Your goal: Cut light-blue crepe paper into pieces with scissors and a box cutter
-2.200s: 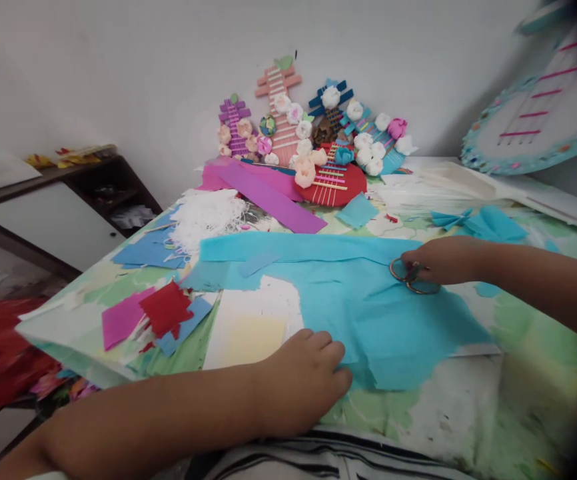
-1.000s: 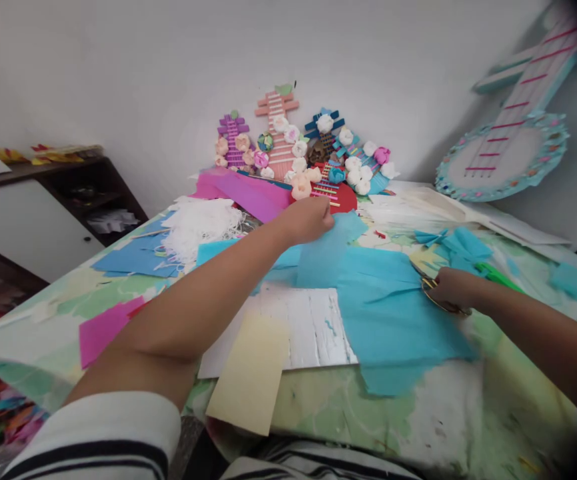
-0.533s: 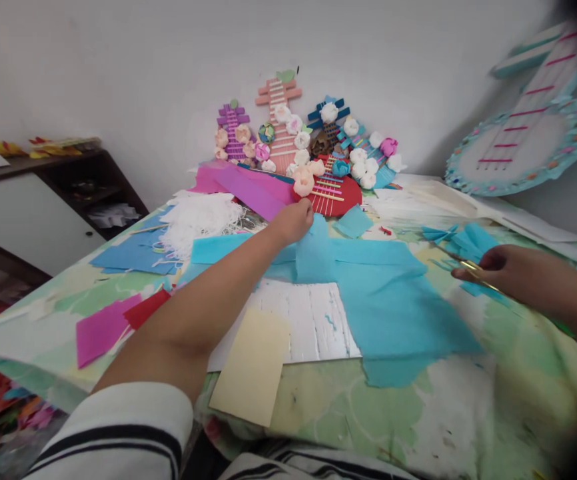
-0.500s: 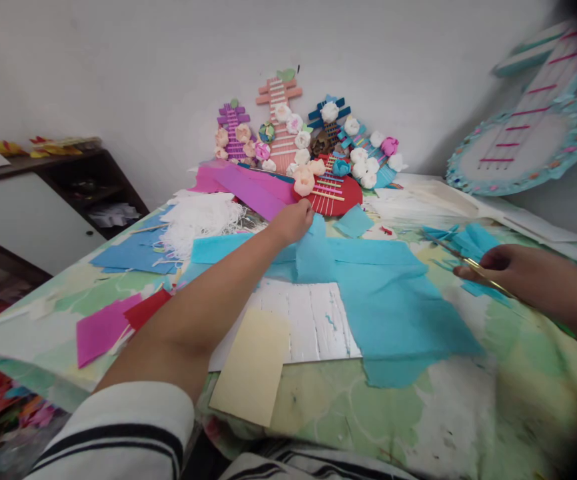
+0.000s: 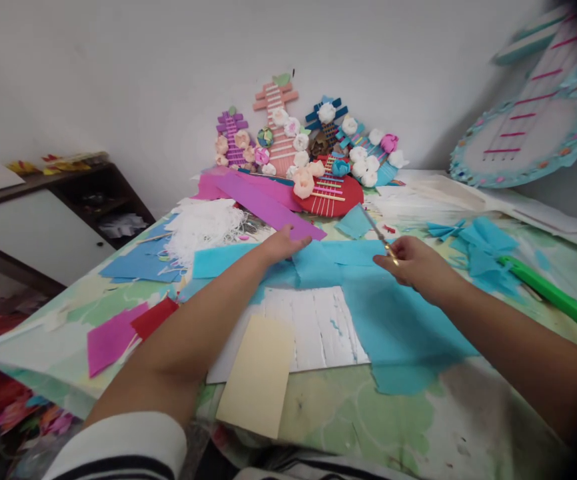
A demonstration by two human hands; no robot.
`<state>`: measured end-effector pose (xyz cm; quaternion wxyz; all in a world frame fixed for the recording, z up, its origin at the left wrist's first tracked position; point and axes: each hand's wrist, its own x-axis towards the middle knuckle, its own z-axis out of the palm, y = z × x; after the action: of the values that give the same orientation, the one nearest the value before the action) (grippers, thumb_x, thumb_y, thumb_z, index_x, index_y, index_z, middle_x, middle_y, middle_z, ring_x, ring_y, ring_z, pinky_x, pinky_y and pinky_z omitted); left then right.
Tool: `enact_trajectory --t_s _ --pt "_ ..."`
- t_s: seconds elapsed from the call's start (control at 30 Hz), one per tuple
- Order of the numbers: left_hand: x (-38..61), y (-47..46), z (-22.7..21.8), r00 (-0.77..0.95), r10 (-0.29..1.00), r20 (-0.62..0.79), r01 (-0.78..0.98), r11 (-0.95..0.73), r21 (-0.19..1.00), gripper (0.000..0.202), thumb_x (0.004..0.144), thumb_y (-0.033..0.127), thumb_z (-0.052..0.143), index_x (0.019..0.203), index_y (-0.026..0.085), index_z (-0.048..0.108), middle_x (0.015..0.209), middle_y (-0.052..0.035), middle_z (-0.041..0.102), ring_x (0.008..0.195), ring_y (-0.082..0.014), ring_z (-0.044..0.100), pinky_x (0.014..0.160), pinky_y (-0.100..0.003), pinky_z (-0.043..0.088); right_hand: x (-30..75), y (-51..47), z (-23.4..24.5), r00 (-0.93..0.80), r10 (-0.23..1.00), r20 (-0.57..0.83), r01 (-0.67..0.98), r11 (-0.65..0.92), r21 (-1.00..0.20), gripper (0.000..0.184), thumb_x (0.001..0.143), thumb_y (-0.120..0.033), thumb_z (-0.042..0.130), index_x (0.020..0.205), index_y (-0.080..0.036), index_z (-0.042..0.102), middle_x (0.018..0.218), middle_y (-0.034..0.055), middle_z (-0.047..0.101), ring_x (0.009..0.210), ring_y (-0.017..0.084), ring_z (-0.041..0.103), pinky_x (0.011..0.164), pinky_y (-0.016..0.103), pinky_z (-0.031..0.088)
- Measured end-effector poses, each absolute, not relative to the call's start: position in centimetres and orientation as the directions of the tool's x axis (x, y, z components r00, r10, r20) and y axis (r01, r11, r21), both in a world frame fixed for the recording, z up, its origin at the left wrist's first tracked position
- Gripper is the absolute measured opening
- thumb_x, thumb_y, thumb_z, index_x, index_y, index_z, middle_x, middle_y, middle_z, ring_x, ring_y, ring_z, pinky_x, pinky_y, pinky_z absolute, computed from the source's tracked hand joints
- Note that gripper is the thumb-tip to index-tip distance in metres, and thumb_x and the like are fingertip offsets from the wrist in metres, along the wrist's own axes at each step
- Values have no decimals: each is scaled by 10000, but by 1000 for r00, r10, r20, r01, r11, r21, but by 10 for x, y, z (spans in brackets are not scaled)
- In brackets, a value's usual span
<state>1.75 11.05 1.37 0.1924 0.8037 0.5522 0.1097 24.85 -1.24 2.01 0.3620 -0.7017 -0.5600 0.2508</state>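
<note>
My right hand [image 5: 411, 267] is closed around the gold handles of a pair of scissors [image 5: 379, 235], whose blades point up and to the left over the table. My left hand [image 5: 288, 245], thumb and fingers apart, is low over a strip of blue crepe paper [image 5: 228, 260] and near a purple paper strip [image 5: 273, 208]. A wide sheet of blue crepe paper [image 5: 413, 327] spreads beneath my right hand. In front of me is a white board [image 5: 318, 333] with ridged lines, partly under a cream paper piece [image 5: 258, 380].
Small guitar-like crafts with paper flowers [image 5: 281, 127] lean on the wall, and a larger one [image 5: 523, 133] stands right. White shredded paper [image 5: 206, 223] lies left. Blue scraps [image 5: 488, 247] and a green cutter [image 5: 558, 293] lie right. A cabinet [image 5: 48, 227] stands at far left.
My right hand has brought the scissors left, from the blue scraps to above the crepe sheet. My left hand has let go of the raised blue paper, which now lies flat, and its fingers have spread.
</note>
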Motion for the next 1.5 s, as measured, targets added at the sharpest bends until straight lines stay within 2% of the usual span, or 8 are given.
enact_trajectory --t_s 0.1,0.17,0.27,0.4,0.53,0.7,1.13,1.5 --pt "22 94 19 396 916 -59 861 -349 370 613 762 560 499 1226 175 390 1154 -121 511 968 -216 542 786 -353 452 240 16 13 252 960 125 888 -177 -425 348 627 -504 578 703 -208 413 589 -1 513 534 143 474 457 239 292" --pt "27 77 22 396 917 -43 880 -366 303 817 660 651 534 1289 185 298 1217 -164 469 1052 -283 498 812 -369 427 235 32 7 252 961 118 909 -193 -369 378 632 -539 558 738 -204 417 640 27 545 592 172 508 471 245 296" --pt "36 50 23 410 912 11 896 -405 185 896 661 690 476 1328 150 221 1305 -248 340 1134 -395 395 827 -488 375 232 48 -2 272 957 103 902 -216 -374 388 666 -550 512 792 -191 436 712 72 580 654 204 540 479 251 299" --pt "44 29 17 619 785 25 782 -620 61 659 656 578 585 1187 209 459 1377 -151 281 1257 -374 199 947 -513 247 238 60 -10 268 961 69 898 -223 -380 408 670 -557 502 819 -179 459 757 102 601 689 219 556 490 254 302" --pt "47 31 11 726 687 43 687 -726 -1 258 793 378 515 960 194 589 1233 -104 463 1103 -274 437 890 -412 351 246 65 -10 246 969 36 888 -211 -409 383 675 -563 493 746 -187 467 711 71 597 630 181 541 486 243 304" --pt "48 34 5 788 614 46 615 -788 -27 241 861 300 421 785 158 599 890 -59 581 848 -185 534 738 -315 423 248 64 -11 223 974 31 883 -189 -430 363 670 -557 495 716 -201 441 662 33 567 592 160 511 476 238 289" --pt "50 39 -7 836 542 84 548 -829 -113 178 859 264 475 909 113 555 968 -55 558 917 -174 531 800 -379 430 250 62 -15 215 974 71 879 -162 -448 367 674 -566 490 703 -210 410 649 25 557 582 156 499 476 234 285" --pt "49 40 -2 838 539 86 543 -840 -19 189 862 268 458 888 131 585 922 -46 574 887 -159 525 781 -322 420 251 64 -14 203 976 72 895 -155 -418 370 668 -570 491 689 -208 416 645 31 551 606 165 506 486 237 285"
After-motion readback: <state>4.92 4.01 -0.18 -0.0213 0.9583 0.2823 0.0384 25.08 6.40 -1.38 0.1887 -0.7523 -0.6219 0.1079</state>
